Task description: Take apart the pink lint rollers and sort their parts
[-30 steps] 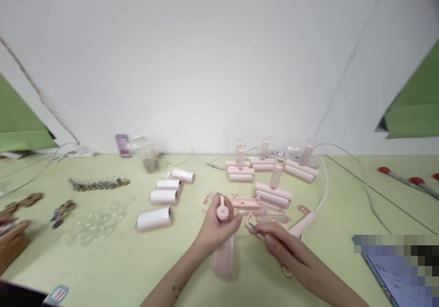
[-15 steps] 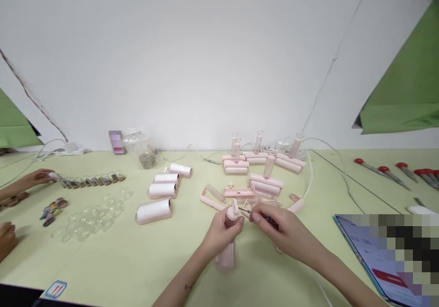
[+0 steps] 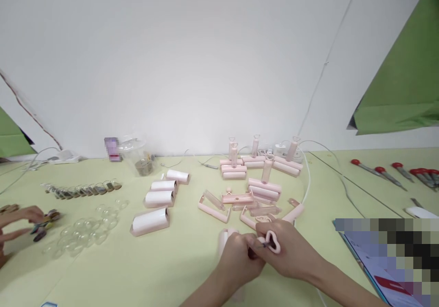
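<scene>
Both hands together, low right of centre. My left hand [image 3: 242,257] is curled closed at the stem of a pale pink, heart-shaped plastic loop [image 3: 273,242]; the loop sits against my right hand [image 3: 290,248], whose fingers are also closed, contents mostly hidden. Pink roller piece [image 3: 223,239] lies partly behind my left hand. Phone [image 3: 380,263] on the right. Co-worker's hand [image 3: 32,214] at far left touches the small multicoloured pieces [image 3: 46,224], clear round plastic pieces [image 3: 84,229] to their right. Just past my hands: L-bent pink plastic frame [image 3: 214,210], flat pink plastic bar [image 3: 237,198]. Four white cylindrical rolls [image 3: 151,221] left of those; red-headed grey tools [image 3: 391,177] far right. Behind: five pink T-shaped rollers with upright handles [image 3: 264,189]. Clear plastic tub [image 3: 135,156] near the white wall [image 3: 206,69].
</scene>
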Demonstrator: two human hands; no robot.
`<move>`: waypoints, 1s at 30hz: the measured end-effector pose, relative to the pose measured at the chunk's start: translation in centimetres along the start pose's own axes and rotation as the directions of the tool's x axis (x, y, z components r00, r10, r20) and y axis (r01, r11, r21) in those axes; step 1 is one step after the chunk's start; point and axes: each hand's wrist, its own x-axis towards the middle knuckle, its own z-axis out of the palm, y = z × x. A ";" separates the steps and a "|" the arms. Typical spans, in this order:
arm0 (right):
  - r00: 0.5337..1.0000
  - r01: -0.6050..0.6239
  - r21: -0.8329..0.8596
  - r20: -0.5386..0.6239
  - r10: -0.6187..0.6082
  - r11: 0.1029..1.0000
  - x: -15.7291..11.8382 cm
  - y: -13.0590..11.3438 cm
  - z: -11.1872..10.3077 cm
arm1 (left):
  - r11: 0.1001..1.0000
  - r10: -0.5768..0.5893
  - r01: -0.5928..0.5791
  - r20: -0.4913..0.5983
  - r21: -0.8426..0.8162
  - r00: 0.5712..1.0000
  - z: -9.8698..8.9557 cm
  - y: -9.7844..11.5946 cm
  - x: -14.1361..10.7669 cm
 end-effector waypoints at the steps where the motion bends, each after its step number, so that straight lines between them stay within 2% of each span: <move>1: 1.000 -0.007 0.034 0.007 0.007 0.999 -0.3 0.2 0.0 | 1.000 0.006 -0.007 0.014 0.014 1.000 0.1 0.1 0.1; 4: 0.999 -0.023 0.135 0.031 0.019 0.991 -0.9 0.8 0.0 | 1.000 0.008 -0.008 0.069 0.002 0.998 0.2 0.5 0.4; 9: 0.989 0.017 0.284 0.136 -0.058 0.959 -1.3 1.2 -0.3 | 0.997 0.020 -0.005 0.184 -0.080 0.983 -0.2 1.0 0.5; 11: 0.976 -0.033 0.381 0.213 -0.053 0.924 -1.0 1.3 -0.7 | 0.995 0.030 -0.008 0.232 -0.099 0.972 -0.5 1.1 0.2; 14: 0.960 -0.165 0.502 0.278 0.022 0.849 0.1 1.9 -1.7 | 0.993 0.036 0.000 0.298 -0.120 0.954 -0.9 1.0 -0.2; 16: 0.962 -0.184 0.420 0.261 0.076 0.889 1.3 2.6 -2.6 | 0.982 -0.050 0.089 0.224 -0.168 0.973 -1.1 0.9 -0.2; 18: 0.967 -0.164 0.147 0.218 0.130 0.976 2.8 3.5 -3.3 | 0.956 -0.155 0.176 0.102 -0.237 0.983 -1.4 0.7 -0.1; 19: 0.963 -0.164 -0.024 0.213 0.165 0.986 3.5 4.1 -3.4 | 0.944 -0.170 0.179 0.058 -0.277 0.984 -1.5 0.5 0.0; 21: 0.943 -0.168 -0.288 0.232 0.239 0.943 4.7 5.2 -3.5 | 0.934 -0.095 0.100 0.034 -0.343 0.995 -2.0 0.2 0.0; 22: 0.927 -0.170 -0.362 0.256 0.273 0.916 5.2 5.7 -3.5 | 0.932 -0.031 0.044 0.042 -0.359 0.999 -2.3 0.1 -0.1; 24: 0.902 -0.178 -0.413 0.295 0.316 0.893 5.9 6.7 -3.5 | 0.940 0.089 -0.054 0.090 -0.336 0.992 -3.1 -0.2 -0.4; 26: 0.888 -0.191 -0.420 0.312 0.339 0.887 6.2 7.4 -4.0 | 0.965 0.162 -0.127 0.145 -0.228 0.976 -4.1 -0.6 -0.5; 28: 0.875 -0.199 -0.408 0.335 0.349 0.891 5.8 7.8 -5.1 | 0.984 0.161 -0.144 0.174 -0.104 0.972 -5.1 -1.3 -0.6; 30: 0.871 -0.191 -0.376 0.361 0.333 0.907 4.7 7.7 -6.1 | 0.994 0.105 -0.105 0.191 -0.012 0.976 -5.7 -2.4 -0.5</move>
